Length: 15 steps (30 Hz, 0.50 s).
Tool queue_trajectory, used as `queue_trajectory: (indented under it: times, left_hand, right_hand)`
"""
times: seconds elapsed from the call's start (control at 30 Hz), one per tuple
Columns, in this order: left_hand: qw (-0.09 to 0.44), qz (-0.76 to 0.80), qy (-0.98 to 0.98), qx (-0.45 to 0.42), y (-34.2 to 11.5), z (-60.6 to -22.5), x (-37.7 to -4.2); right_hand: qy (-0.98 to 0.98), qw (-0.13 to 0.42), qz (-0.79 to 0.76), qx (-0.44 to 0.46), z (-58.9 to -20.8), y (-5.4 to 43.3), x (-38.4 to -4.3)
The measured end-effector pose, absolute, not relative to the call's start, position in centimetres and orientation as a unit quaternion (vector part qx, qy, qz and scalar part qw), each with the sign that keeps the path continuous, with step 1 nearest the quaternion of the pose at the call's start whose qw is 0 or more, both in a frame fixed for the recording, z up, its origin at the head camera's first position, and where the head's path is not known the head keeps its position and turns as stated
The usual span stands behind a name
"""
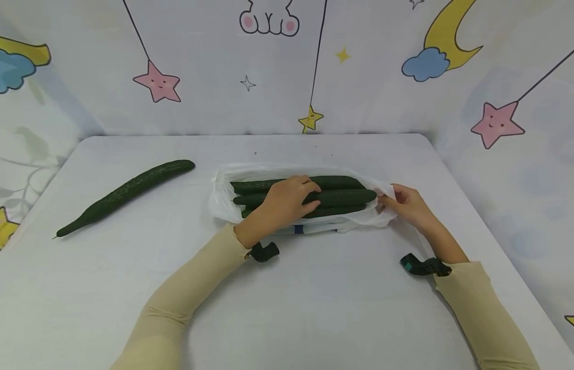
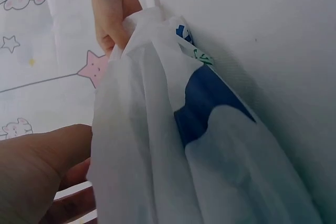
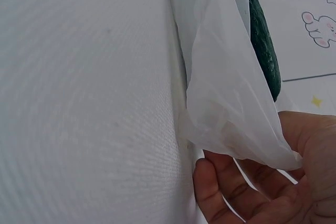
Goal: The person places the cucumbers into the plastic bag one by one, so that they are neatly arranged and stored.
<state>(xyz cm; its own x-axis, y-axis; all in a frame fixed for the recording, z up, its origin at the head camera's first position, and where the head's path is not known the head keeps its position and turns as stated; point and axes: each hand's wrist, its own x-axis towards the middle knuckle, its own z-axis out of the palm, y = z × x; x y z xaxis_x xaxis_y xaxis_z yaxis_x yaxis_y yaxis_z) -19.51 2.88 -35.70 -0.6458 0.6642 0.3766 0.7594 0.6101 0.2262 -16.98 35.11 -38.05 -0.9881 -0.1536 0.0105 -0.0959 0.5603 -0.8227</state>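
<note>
A white plastic bag (image 1: 224, 205) lies on its side, its mouth open upward, with three long green cucumbers (image 1: 344, 197) side by side in it. My left hand (image 1: 287, 202) reaches over the front of the bag, its thumb and fingers bent around the middle cucumber. In the left wrist view the bag's blue-printed side (image 2: 210, 98) hides most of those fingers. At the bag's right end, my right hand (image 1: 409, 205) pinches the edge of the plastic. The right wrist view shows this corner of the bag (image 3: 231, 87) between thumb and fingers, with a cucumber (image 3: 264, 45) behind.
Another cucumber (image 1: 129, 189) lies slantwise on the left of the white-covered table (image 1: 310, 298). A cloth wall (image 1: 213, 56) printed with stars and moons stands behind the table and at its sides. Dark wrist devices (image 1: 421, 264) stick out from the beige sleeves.
</note>
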Motion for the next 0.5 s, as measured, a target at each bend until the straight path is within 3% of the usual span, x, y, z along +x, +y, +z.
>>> queue_trajectory:
  times: [0.5]
  left_hand:
    - [0.142,-0.195,-0.89,-0.386,0.7,-35.6,-19.1]
  right_hand:
    - [0.885,0.03,-0.459,-0.075,-38.3,35.3,-17.1]
